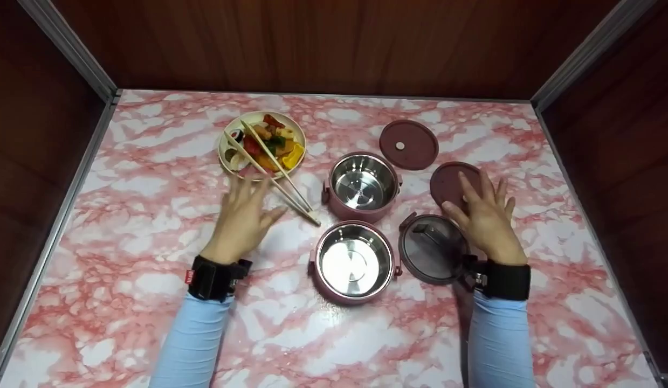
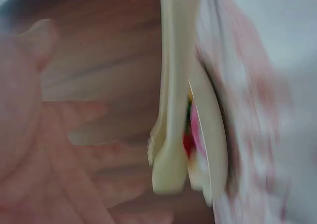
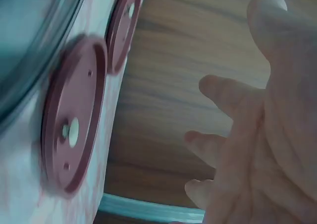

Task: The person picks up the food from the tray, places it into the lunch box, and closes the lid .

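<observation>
My left hand (image 1: 238, 223) hovers in front of the plate (image 1: 298, 128) with its fingers spread and holds nothing. Cream tongs (image 1: 284, 186) lie slantwise over that plate of mixed food (image 1: 276, 143), their joined end resting toward the pots; the left wrist view shows the tongs (image 2: 178, 75) close up, blurred. On the other side my right hand (image 1: 487, 223), fingers apart and grasping nothing, is over the nearer flat maroon lid (image 1: 447, 183) and partly hides it. In the right wrist view this lid (image 3: 74, 115) stays apart from the fingers (image 3: 223, 92).
Two pink pots with steel insides, a farther one (image 1: 360, 210) and a nearer one (image 1: 355, 296), stand uncovered mid-table. A dark see-through lid (image 1: 433, 258) with a handle lies right of them, another maroon lid (image 1: 414, 137) behind. Wooden panels (image 1: 323, 48) border the table.
</observation>
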`<action>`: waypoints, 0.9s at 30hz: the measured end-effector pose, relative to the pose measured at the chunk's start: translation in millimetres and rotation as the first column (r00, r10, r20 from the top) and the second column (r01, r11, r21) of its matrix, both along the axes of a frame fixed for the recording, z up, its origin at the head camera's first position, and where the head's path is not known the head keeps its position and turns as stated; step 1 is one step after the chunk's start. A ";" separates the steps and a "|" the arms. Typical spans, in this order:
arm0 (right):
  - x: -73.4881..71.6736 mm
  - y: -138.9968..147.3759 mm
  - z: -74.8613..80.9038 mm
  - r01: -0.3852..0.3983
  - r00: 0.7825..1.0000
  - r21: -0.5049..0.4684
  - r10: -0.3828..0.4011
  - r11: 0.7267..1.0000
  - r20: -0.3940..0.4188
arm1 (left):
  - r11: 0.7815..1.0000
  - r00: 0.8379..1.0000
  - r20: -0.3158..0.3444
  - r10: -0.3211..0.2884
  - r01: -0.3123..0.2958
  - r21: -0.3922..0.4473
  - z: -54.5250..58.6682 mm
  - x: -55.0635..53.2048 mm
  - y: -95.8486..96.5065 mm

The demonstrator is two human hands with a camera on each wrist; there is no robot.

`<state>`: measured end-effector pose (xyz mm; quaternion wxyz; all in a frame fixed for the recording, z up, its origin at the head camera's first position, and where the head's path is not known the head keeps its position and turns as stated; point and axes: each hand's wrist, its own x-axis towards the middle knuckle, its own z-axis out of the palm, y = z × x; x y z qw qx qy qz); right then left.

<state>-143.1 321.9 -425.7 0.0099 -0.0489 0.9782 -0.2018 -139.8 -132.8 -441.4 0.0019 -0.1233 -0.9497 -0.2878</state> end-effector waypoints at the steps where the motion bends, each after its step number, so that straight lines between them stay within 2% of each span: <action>1: -0.5 -3.6 -0.6 -0.012 1.000 -0.002 0.012 1.000 -0.013 | 0.999 0.999 0.024 -0.027 0.027 0.027 0.0 2.8 6.1; 3: -2.0 -11.9 -0.9 -0.048 0.997 -0.004 0.047 0.999 -0.056 | 0.993 0.993 0.088 -0.082 0.074 0.094 -0.8 9.5 19.9; 5: -4.8 -22.4 1.9 -0.094 0.991 0.001 0.093 0.996 -0.099 | 0.979 0.979 0.154 -0.135 0.107 0.176 -3.0 16.0 34.2; 9: -17.5 -54.1 16.4 -0.243 0.953 0.011 0.241 0.970 -0.186 | 0.946 0.954 0.217 -0.208 0.140 0.293 -8.8 26.6 56.2; 11: -27.3 -77.8 24.8 -0.343 0.921 -0.003 0.335 0.939 -0.199 | 0.937 0.949 0.218 -0.228 0.153 0.315 -11.9 29.3 62.2; 14: -44.8 -120.1 32.5 -0.498 0.854 -0.013 0.488 0.867 -0.180 | 0.940 0.948 0.224 -0.225 0.151 0.305 -14.9 31.0 66.3; 15: -50.8 -135.0 33.9 -0.541 0.830 -0.002 0.534 0.841 -0.158 | 0.942 0.948 0.224 -0.225 0.152 0.300 -15.5 31.2 66.6; 17: -61.3 -164.5 37.7 -0.596 0.799 0.030 0.596 0.802 -0.083 | 0.942 0.948 0.224 -0.226 0.154 0.299 -16.2 31.3 67.0; 19: -72.2 -194.8 39.6 -0.625 0.780 0.078 0.626 0.777 0.008 | 0.940 0.947 0.219 -0.234 0.162 0.301 -16.7 30.3 65.6; 21: -81.6 -222.4 41.2 -0.631 0.775 0.127 0.623 0.765 0.101 | 0.940 0.949 0.205 -0.239 0.174 0.293 -16.7 29.9 64.5; 23: -89.4 -246.9 41.2 -0.622 0.782 0.161 0.599 0.766 0.173 | 0.941 0.951 0.194 -0.240 0.179 0.287 -17.0 29.9 64.0; 27: -98.9 -282.5 36.6 -0.589 0.803 0.197 0.542 0.784 0.246 | 0.944 0.954 0.185 -0.234 0.178 0.279 -16.9 30.1 65.9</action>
